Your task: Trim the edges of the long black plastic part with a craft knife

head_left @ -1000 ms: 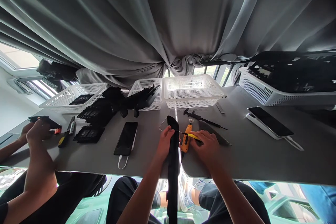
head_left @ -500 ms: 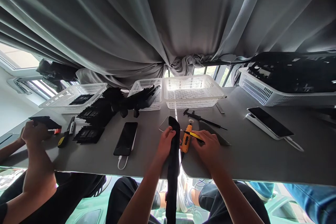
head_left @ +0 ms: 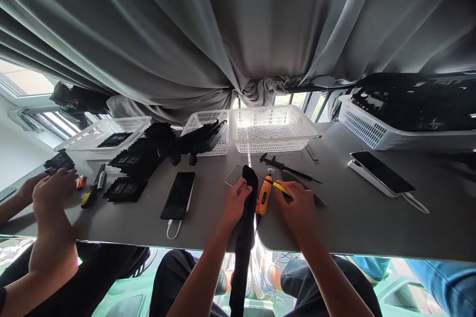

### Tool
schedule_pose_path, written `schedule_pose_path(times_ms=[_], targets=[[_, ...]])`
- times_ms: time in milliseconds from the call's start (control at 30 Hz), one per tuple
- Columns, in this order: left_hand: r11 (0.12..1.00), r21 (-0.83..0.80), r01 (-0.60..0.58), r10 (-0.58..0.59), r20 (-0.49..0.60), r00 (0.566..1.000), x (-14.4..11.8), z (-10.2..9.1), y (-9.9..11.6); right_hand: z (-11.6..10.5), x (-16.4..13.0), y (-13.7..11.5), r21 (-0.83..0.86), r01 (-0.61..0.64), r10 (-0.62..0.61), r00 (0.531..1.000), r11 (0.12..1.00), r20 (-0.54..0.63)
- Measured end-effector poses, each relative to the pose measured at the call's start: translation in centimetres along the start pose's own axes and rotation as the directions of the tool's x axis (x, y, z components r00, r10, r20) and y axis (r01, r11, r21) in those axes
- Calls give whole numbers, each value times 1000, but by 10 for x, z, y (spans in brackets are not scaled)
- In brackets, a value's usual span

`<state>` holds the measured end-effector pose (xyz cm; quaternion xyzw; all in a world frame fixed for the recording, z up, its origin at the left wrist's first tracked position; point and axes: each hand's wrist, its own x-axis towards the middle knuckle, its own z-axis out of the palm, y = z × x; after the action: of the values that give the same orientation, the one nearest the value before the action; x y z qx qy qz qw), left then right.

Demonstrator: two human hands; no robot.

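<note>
My left hand (head_left: pixel 238 203) is closed around the upper part of a long black strip-like piece (head_left: pixel 243 245). The piece runs down over the table edge toward my lap. Pinched in my right hand (head_left: pixel 297 205) is a slim yellow-and-black knife (head_left: pixel 281 188), its thin tip pointing left toward the black piece. I cannot tell whether the tip touches it. Between my hands an orange handheld power tool (head_left: pixel 264 197) with a pale round tip lies on the table. A flat pale-edged rectangular object (head_left: pixel 233 175) lies just behind my left hand.
Black calipers (head_left: pixel 286 167) lie beyond my right hand. White baskets (head_left: pixel 277 147) line the back. Phones (head_left: pixel 178 195) lie to both sides. Black parts (head_left: pixel 126 189) are piled left, near a co-worker's hands (head_left: pixel 55 188). A heaped basket (head_left: pixel 379 133) stands at right.
My right hand and the knife have shifted slightly right, away from the black piece. The piece's upper end has moved a little right. The co-worker's black part is now turned more upright.
</note>
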<state>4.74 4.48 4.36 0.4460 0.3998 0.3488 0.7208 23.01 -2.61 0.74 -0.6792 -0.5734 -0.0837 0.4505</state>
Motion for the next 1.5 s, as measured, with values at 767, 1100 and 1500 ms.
schedule_pose_path(times_ms=[767,1100,1500], targets=[[1000,16,-17,18,-34,999,2,-2,-2,-4,0,-6,23,28,-27,999,999,-18],[1000,-14,7,-7,-11,1000,5,-4,-6,0,0,-1,-28,-56,57,998,998,32],[1000,9,-24,25,-35,999,3,-1,-1,-1,1,-4,12,44,-45,999,999,17]])
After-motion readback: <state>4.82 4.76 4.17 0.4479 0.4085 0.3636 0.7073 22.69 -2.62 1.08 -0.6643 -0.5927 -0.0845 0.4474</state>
